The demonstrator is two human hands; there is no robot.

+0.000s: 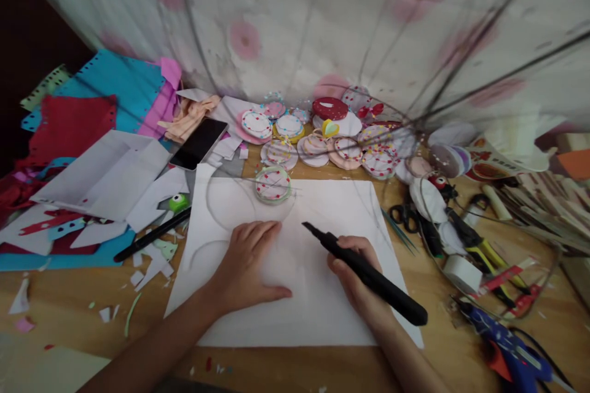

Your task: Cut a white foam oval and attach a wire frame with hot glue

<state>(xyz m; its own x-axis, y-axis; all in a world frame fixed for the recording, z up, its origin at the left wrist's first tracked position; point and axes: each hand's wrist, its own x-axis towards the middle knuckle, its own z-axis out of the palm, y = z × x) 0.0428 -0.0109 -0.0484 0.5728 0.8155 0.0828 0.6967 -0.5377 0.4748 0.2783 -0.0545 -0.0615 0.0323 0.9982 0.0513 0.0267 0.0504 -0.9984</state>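
A large white paper sheet (341,319) lies on the wooden table, marked with several faint round outlines at its left. My left hand (246,267) rests flat on this sheet, its fingers stretched forward and the thumb apart. Over the sheet's right half, my right hand (362,276) is closed round a black craft knife (378,282). Its dark slanted tip points up and left, toward the left fingers; I cannot tell if it touches the paper. A round paper piece edged with red and green dots (273,184) sits at the sheet's top, beyond my left fingertips.
Decorated paper rounds (313,147) crowd the back. Coloured felt sheets (120,89), a phone (199,143), a white box (108,175), a black pen (152,236) and scraps lie left. Scissors (405,216), yellow-black pliers (483,252) and a blue glue gun (502,338) lie right. Thin dark wires hang at the back.
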